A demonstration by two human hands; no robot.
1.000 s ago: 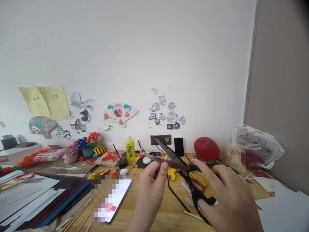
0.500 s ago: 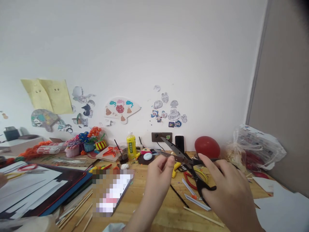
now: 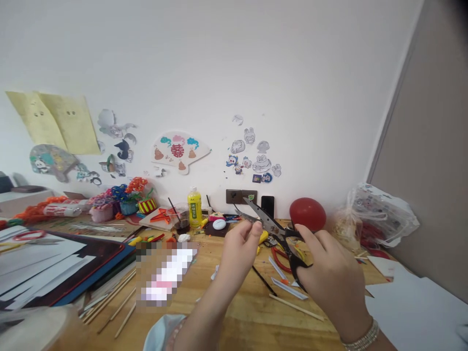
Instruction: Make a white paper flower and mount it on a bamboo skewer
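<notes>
My right hand [image 3: 331, 270] is closed round the black handles of a pair of scissors [image 3: 280, 236]. Their dark metal blades point up and to the left, slightly apart. Just below the blades, my left hand [image 3: 241, 246] is closed, thumb and fingertips pinched together. Whatever lies in that pinch is hidden or too small to name. Both hands are raised above the wooden table [image 3: 204, 297]. Behind the scissors lie a red and yellow ring-shaped handle pair [image 3: 281, 258] and a yellow piece [image 3: 263, 238].
A red balloon [image 3: 307, 213], a yellow-labelled bottle [image 3: 195, 205] and an upright phone [image 3: 267, 206] stand by the wall. Thin wooden sticks [image 3: 109, 297] and a blurred-out phone [image 3: 168, 275] lie left. White paper [image 3: 413, 312] covers the right side.
The view has shifted, so the table things appear higher and further left. The scissors' blades look somewhat closer together. My left hand keeps its pinch beside them.
</notes>
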